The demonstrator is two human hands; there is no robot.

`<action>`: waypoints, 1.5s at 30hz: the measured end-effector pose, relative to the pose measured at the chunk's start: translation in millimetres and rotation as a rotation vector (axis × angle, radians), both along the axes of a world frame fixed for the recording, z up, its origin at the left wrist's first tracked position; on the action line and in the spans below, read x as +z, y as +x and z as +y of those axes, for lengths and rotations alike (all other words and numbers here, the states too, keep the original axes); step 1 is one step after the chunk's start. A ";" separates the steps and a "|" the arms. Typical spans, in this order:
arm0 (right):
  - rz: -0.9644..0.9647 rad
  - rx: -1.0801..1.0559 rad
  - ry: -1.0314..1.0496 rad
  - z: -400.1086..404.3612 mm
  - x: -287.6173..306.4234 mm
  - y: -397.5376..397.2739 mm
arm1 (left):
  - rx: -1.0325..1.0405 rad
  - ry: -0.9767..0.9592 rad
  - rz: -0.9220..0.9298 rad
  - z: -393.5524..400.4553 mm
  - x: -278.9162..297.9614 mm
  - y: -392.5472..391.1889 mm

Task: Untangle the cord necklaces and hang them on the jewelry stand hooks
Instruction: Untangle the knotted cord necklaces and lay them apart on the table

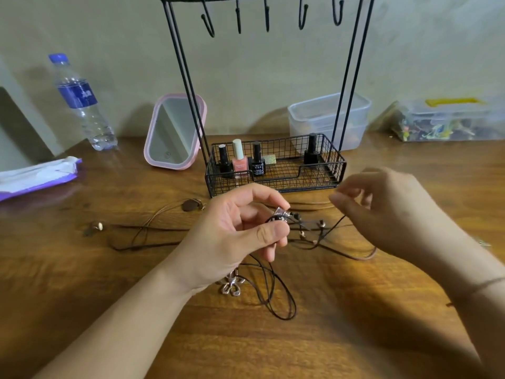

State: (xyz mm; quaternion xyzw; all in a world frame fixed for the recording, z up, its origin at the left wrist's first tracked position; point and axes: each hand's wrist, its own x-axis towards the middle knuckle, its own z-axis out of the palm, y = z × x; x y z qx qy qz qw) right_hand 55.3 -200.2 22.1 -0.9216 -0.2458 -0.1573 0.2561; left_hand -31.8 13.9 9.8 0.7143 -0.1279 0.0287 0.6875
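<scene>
Several dark cord necklaces [153, 233] lie tangled on the wooden table [82, 283] in front of a black wire jewelry stand [276, 170]. Its hooks [239, 20] hang bare at the top of the frame. My left hand [235, 236] pinches a small silvery pendant with a dark bead [280, 214] where the cords knot together. To the right, my right hand [382, 209] pinches a thin dark cord [338, 221] between thumb and fingers, lifted off the table. A flower-shaped metal pendant [232, 287] lies below my left hand. A brown oval pendant [188, 205] rests to the left.
The stand's basket holds several nail polish bottles [240, 162]. A pink mirror [175, 132] leans left of the stand, with a water bottle [82, 102] and a purple wipes pack [38, 176] further left. Two clear plastic boxes [328, 119] [448, 119] sit at the back right.
</scene>
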 end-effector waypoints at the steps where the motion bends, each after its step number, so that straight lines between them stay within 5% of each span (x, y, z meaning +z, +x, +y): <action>1: -0.025 0.059 0.117 2.5 -0.7 -2.2 | 0.010 0.007 -0.008 1.0 0.7 0.1; 4: 0.217 0.374 0.408 13.1 3.1 -18.3 | 0.028 0.009 -0.019 3.2 1.8 0.5; 6: 0.262 0.467 0.371 19.3 0.2 -24.9 | 0.042 0.000 -0.018 4.3 1.1 1.2; 16: 0.069 0.421 0.345 26.8 -9.3 -30.5 | -0.066 -0.238 0.203 8.1 2.2 1.0; 25: -0.038 0.312 0.232 30.9 -18.8 -27.0 | 0.053 0.191 0.100 6.9 -0.3 1.3; 45: -0.254 0.474 0.174 30.4 -21.4 -28.4 | 0.053 0.131 0.151 6.2 2.5 -1.0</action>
